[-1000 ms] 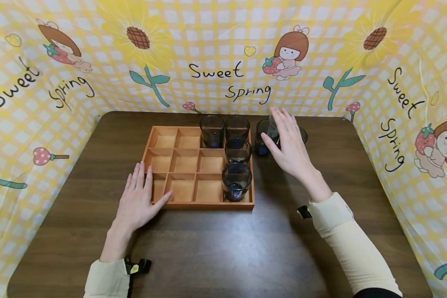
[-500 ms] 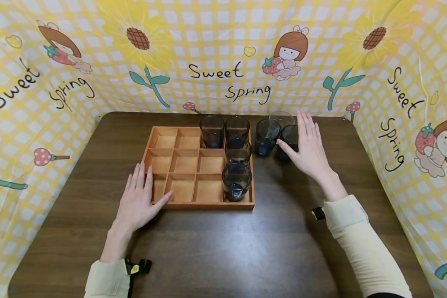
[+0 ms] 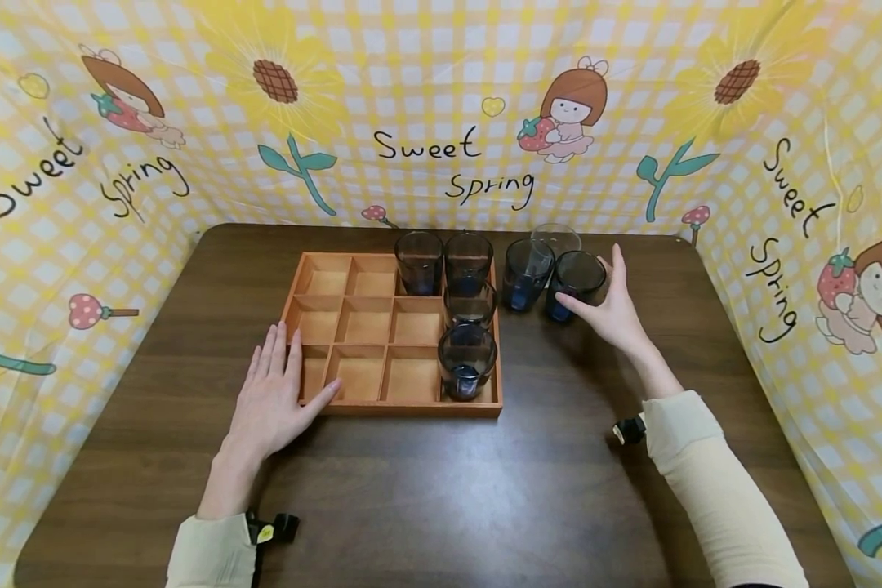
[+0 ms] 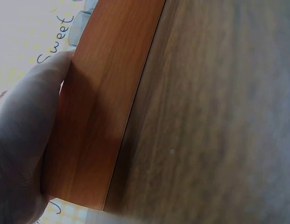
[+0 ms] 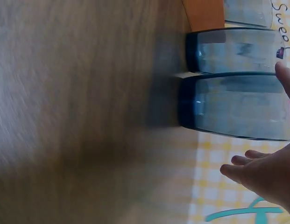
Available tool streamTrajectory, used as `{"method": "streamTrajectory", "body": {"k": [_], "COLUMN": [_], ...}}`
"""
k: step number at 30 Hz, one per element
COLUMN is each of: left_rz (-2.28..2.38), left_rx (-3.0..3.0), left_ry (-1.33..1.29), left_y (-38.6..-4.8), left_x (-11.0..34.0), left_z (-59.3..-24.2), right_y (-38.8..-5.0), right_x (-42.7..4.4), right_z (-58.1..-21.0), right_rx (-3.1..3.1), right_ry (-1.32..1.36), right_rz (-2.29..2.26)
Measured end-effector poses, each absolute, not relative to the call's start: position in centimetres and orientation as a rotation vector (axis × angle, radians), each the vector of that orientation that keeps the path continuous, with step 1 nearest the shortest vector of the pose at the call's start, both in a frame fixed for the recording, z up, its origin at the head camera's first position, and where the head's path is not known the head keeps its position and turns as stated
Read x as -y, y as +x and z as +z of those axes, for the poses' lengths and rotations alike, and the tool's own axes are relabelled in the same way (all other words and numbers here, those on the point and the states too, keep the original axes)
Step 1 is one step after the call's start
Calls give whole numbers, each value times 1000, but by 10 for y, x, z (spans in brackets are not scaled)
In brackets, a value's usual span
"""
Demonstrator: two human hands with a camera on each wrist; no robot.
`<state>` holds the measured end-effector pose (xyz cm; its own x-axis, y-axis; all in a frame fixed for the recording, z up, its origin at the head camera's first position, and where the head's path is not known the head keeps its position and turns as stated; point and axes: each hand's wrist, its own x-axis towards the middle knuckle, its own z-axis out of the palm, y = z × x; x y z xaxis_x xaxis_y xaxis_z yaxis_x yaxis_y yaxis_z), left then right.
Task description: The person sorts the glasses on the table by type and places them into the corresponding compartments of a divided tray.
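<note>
In the twelve-compartment wooden tray (image 3: 415, 410), four dark glasses (image 3: 467, 355) are held, one per compartment; at its two o'clock, two more dark glasses (image 3: 527, 269) and one clear glass (image 3: 566, 237) are stood on the table (image 3: 412, 490); the outer dark glass (image 3: 577, 278) is bracketed by the right hand (image 3: 613, 314), thumb and fingers parted, nothing gripped, fingertips brought lower than half a second ago; the tray's eight o'clock is touched by the left hand (image 3: 268, 400), fingers straight.
</note>
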<state>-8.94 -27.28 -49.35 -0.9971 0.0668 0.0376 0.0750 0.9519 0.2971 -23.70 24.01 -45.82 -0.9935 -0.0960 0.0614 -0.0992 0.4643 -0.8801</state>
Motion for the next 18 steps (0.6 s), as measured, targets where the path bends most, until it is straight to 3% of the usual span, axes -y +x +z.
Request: {"method": "streamTrajectory", "body": {"k": [12, 18], "left_rz": [-480, -476], "left_rx": [3072, 3078], "left_ry": [-106, -103], "left_y": [-88, -88], "left_x": [273, 273], "left_z": [-493, -494], "right_y": [-239, -256], "right_x": [-230, -236], "right_z": [-486, -526], "right_rx": [2566, 2535], "right_ry": [105, 1], "right_rz": [1686, 1496]}}
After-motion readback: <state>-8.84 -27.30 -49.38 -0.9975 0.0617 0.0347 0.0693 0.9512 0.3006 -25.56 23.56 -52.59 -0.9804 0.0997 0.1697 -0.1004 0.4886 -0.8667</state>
